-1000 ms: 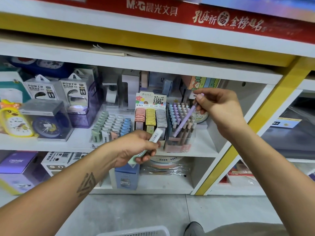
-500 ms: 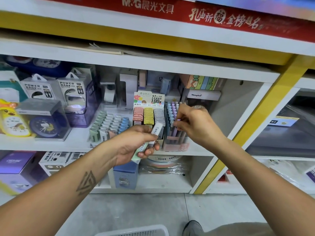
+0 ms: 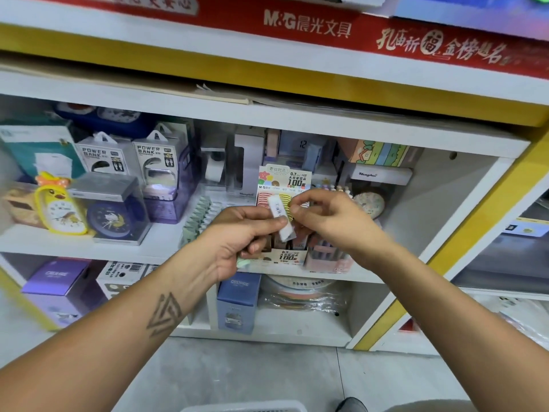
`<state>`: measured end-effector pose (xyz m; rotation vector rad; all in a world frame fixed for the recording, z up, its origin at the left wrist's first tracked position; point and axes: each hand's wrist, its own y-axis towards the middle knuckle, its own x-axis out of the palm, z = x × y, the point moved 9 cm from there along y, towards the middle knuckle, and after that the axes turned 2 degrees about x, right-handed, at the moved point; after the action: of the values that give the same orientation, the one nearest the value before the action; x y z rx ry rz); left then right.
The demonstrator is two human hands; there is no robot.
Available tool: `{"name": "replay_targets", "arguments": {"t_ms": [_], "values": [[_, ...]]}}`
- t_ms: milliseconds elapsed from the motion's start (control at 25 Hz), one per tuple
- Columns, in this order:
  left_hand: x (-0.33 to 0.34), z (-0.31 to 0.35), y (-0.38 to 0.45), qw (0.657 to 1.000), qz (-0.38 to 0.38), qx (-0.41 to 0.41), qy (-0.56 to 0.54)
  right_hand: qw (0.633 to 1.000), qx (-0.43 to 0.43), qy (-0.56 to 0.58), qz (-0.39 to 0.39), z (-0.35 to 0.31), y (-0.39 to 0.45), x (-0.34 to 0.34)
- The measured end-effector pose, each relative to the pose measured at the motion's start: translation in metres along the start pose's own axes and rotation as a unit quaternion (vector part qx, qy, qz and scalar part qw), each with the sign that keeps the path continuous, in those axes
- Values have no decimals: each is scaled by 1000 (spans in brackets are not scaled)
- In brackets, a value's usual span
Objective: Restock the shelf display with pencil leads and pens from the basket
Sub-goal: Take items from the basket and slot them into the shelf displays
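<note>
White, smooth plastic: a small rectangular pencil-lead case [image 3: 280, 217] sits tilted between both hands in front of the middle shelf [image 3: 98, 248]. Left hand [image 3: 237, 236] grips it, thumb and curled fingers clamped on its lower half; a pale green item shows under the palm, identity unclear. Right hand [image 3: 332, 218] pinches the case's upper end between thumb and forefinger. Directly behind the hands stands the printed card lead display [image 3: 285, 181], its rows of flat pastel cases mostly hidden by the fingers. Just right of it, a pink-based pen holder [image 3: 326, 258] with pastel pen caps showing above the right hand. Left of the display, a tray of small green and blue packs [image 3: 199, 217], partly hidden by the left hand. Further left: glossy power bank boxes [image 3: 130, 159], a clear-cased blue clock [image 3: 114, 215], a yellow chick-shaped clock [image 3: 61, 211]. Lower shelf holds a blue carton [image 3: 239, 301] and film-wrapped round goods [image 3: 303, 295]. White mesh basket rim [image 3: 243, 407] at the bottom edge, on grey floor. Versus one second ago: the right hand no longer holds the purple pen and has come across to the case; the left hand has risen, bringing the case up in front of the display.
</note>
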<state>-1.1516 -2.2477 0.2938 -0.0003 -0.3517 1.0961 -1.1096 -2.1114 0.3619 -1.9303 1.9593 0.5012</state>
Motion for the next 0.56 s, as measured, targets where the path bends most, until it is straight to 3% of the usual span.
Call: {"name": "replay_targets", "arguments": {"t_ms": [80,200,400,560], "values": [[-14,9,-2,1000,19,19,-10,988,53,130,-63,2,6,27],[-35,16,-5,997,55,24,-47,979,53,193,-38,-4,19,40],[-79,20,-11,987,124,-17,-96,978,55,199,3,-7,45,50],[-101,22,-17,981,124,-36,-144,984,30,177,23,-12,63,56]]}}
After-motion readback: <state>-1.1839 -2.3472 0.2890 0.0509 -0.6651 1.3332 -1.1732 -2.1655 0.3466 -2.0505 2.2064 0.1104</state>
